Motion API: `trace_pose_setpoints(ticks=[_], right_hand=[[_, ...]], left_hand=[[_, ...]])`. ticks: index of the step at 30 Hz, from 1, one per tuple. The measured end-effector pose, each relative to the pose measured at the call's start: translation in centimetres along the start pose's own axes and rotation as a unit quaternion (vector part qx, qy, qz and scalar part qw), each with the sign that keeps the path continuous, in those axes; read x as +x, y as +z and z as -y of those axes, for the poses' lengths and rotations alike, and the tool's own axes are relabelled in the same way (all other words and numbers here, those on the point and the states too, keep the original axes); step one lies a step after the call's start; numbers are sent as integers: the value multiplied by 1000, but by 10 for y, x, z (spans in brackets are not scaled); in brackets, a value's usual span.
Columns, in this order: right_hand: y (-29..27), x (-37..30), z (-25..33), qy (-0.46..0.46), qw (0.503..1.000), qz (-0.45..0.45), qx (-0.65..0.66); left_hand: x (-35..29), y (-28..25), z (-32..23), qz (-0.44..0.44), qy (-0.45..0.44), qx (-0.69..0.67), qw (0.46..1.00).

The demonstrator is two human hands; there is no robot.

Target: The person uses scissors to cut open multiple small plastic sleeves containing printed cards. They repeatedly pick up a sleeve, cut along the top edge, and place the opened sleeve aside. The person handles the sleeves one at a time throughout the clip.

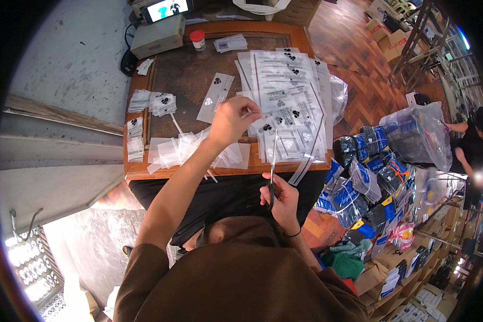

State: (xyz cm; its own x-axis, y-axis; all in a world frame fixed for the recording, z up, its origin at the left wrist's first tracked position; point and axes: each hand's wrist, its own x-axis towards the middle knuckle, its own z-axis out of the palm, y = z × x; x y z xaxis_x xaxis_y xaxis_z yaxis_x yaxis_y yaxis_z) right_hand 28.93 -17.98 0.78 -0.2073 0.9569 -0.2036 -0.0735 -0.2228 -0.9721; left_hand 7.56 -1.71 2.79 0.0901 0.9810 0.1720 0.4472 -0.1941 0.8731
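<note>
In the head view, the right hand (283,198) has its grip closed around the handles of one pair of scissors (274,155). The scissors are above the near side of the table (182,67), their long side running away from the person, with the tips pointing to the far side. The left hand (234,116) has its fingertips pinched together on a clear printed strip (268,123) — the strip goes out to the right, near the scissor tips. It is hard to see if they touch. A pile of clear printed sheets (276,70) lies under it, too mixed up to count. One loose sheet (216,96) leans up and right. There is one jar (198,42), one phone (167,9) and one grey box (158,37). The sheets have black round marks and lines of print — too small to read.
</note>
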Motion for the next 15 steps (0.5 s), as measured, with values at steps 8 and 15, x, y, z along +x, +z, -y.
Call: trace_pose_setpoints(ticks=[8,15], right_hand=[[26,53,26,-43,988,-71,132],[60,86,37,-53,981,-38,181]], left_hand=[[-48,-9,-34,-128,-176,-344,913],[-97,-19,-37,-183,-176,-376,891]])
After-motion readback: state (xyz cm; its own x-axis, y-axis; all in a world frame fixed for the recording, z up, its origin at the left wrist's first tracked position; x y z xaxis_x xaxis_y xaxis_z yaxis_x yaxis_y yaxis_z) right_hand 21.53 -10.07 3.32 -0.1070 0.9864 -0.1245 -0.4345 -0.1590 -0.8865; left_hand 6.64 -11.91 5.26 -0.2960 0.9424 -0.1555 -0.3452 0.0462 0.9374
